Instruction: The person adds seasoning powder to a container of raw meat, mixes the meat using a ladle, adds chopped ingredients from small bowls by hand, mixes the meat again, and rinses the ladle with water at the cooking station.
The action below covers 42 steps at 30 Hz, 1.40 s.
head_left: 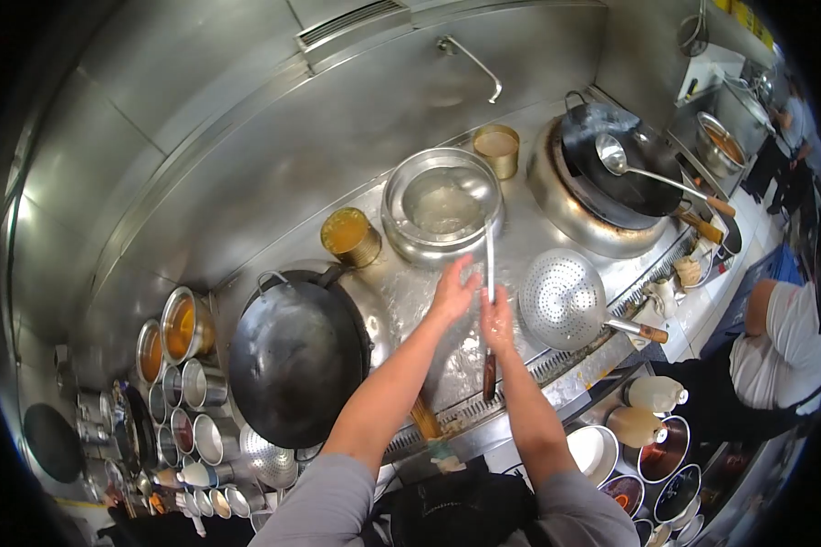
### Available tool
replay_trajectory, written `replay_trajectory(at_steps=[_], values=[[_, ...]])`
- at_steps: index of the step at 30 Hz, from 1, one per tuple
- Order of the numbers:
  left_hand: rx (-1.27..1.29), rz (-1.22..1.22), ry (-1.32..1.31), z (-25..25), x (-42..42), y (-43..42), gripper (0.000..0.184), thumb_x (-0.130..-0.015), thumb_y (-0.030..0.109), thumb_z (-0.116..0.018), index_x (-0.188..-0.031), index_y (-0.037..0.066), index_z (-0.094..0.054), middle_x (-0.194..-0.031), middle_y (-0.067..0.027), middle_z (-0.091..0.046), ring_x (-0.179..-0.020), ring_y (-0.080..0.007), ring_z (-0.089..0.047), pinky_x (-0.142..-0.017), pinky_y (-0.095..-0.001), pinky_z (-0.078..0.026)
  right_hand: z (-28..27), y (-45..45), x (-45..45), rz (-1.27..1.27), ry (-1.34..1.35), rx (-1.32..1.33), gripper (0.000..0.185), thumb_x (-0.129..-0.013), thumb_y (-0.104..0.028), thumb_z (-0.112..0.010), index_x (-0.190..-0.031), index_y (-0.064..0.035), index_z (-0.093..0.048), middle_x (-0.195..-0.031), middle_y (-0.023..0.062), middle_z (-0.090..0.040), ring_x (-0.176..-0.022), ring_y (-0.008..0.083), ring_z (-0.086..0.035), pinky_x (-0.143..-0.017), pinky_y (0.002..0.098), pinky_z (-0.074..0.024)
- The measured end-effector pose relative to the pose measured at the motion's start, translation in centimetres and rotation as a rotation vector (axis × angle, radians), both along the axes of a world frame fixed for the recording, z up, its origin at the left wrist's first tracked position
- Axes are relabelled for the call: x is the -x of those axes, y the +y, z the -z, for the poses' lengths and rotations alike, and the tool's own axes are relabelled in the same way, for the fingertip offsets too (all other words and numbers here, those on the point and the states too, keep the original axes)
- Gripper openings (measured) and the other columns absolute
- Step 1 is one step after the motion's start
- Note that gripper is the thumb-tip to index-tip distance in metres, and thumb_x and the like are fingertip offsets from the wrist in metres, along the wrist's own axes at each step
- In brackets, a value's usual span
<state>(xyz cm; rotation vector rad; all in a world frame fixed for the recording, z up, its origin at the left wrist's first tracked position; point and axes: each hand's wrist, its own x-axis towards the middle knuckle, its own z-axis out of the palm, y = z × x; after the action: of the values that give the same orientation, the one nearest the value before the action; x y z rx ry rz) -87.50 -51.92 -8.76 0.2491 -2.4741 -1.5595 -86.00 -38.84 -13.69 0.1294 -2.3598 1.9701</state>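
My left hand is over the wet steel counter, just below a round metal basin of water, its fingers apart and holding nothing. Beside it on the right, my right hand is at the handled utensil, whose long metal shaft reaches up to the basin and whose dark wooden handle points toward me. The fingers look stretched out along the shaft, and whether they grip it is unclear. A perforated strainer with a wooden handle lies right of my right hand.
A dark wok sits at left, another wok with a ladle at right. Two tins flank the basin. A tap juts from the wall. Bowls and bottles stand lower right, near another person.
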Motion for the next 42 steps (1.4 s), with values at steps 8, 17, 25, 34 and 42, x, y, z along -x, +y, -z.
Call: replay_trajectory(at_steps=[8,17,25,34,42], values=[[-0.088,0.068,-0.328,0.3,-18.8,-1.5,0.031,-0.094,0.03,-0.079,-0.09,0.006,-0.06,-0.076,-0.0028,-0.061,-0.072,-0.0124,-0.056,-0.066,-0.0321,-0.048,-11.3,3.6,8.4,0.061,0.024,0.304,0.045,-0.112,-0.037,-0.049,-0.147,-0.0097,-0.043,-0.064,-0.0047,-0.042,-0.046,0.006,-0.04,-0.036,0.0257,-0.0356],[-0.197,-0.094,-0.4,-1.6,-36.6,-3.6,0.027,-0.1,0.031,-0.066,-0.098,0.004,-0.063,-0.08,-0.0142,-0.069,-0.077,-0.0261,-0.071,-0.07,-0.0413,-0.055,-10.8,1.9,13.0,-0.201,0.029,-0.05,0.054,-0.107,-0.046,-0.057,-0.14,-0.0031,-0.057,-0.095,0.0045,-0.062,-0.074,0.0108,-0.055,-0.063,0.0279,-0.0471],[0.021,-0.404,-0.47,-2.9,-51.0,-6.1,0.026,-0.104,0.02,-0.045,-0.129,0.015,-0.051,-0.088,-0.0226,-0.067,-0.089,-0.0454,-0.068,-0.078,-0.0565,-0.049,-3.1,0.2,-13.4,-0.29,0.206,-0.364,0.059,-0.111,-0.035,-0.052,-0.151,0.0087,-0.046,-0.151,0.0311,-0.051,-0.137,0.0432,-0.053,-0.112,0.045,-0.0435],[-0.078,-0.852,-0.521,-2.9,-75.2,-1.2,0.025,-0.098,0.02,-0.049,-0.122,0.015,-0.055,-0.094,-0.0189,-0.072,-0.093,-0.0423,-0.071,-0.081,-0.0546,-0.054,6.2,0.3,-20.5,-0.273,0.139,-0.985,0.05,-0.11,-0.029,-0.055,-0.144,0.0071,-0.054,-0.141,0.0271,-0.06,-0.128,0.0393,-0.06,-0.108,0.0444,-0.0475],[-0.314,-1.197,-0.541,2.0,-98.4,6.7,0.027,-0.099,0.02,-0.05,-0.121,0.008,-0.062,-0.093,-0.0151,-0.076,-0.095,-0.0351,-0.075,-0.087,-0.0478,-0.056,-1.6,-3.1,-22.9,-0.265,0.555,-1.077,0.044,-0.109,-0.026,-0.056,-0.14,0.0058,-0.057,-0.139,0.0257,-0.062,-0.125,0.039,-0.062,-0.108,0.0444,-0.0477]])
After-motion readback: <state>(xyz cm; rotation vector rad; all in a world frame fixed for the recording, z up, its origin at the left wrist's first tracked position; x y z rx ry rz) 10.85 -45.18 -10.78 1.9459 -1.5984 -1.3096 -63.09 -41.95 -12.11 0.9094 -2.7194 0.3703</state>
